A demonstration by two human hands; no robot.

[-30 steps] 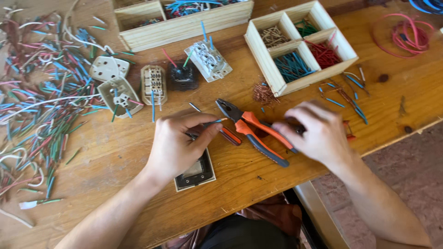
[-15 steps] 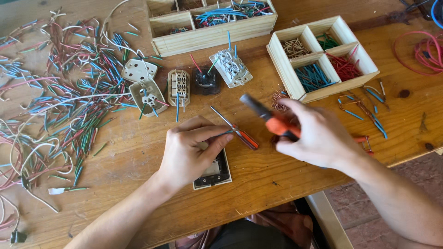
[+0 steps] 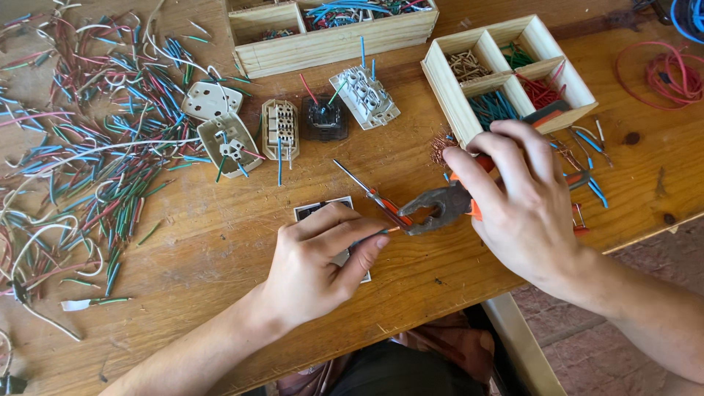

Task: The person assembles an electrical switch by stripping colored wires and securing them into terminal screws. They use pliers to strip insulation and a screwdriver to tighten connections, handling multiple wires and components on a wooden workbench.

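My left hand (image 3: pixel 319 260) rests on a dark socket plate (image 3: pixel 320 210) at the table's front edge and pinches a short thin wire (image 3: pixel 386 231) between thumb and forefinger. My right hand (image 3: pixel 517 198) holds orange-handled pliers (image 3: pixel 440 208). The open jaws of the pliers point left and close around the bare tip of that wire. A red-handled screwdriver (image 3: pixel 370 194) lies on the wood just above the wire.
Several socket inserts (image 3: pixel 279 125) lie in a row behind my hands. A four-part wooden box (image 3: pixel 506 77) of sorted wire bits stands at the right, a long wooden tray (image 3: pixel 330 37) at the back. Cut coloured wires (image 3: pixel 95 154) cover the table's left side.
My right hand has turned the pliers around and brought their jaws down to the wire tip held by my left hand. My left hand stayed on the socket plate.
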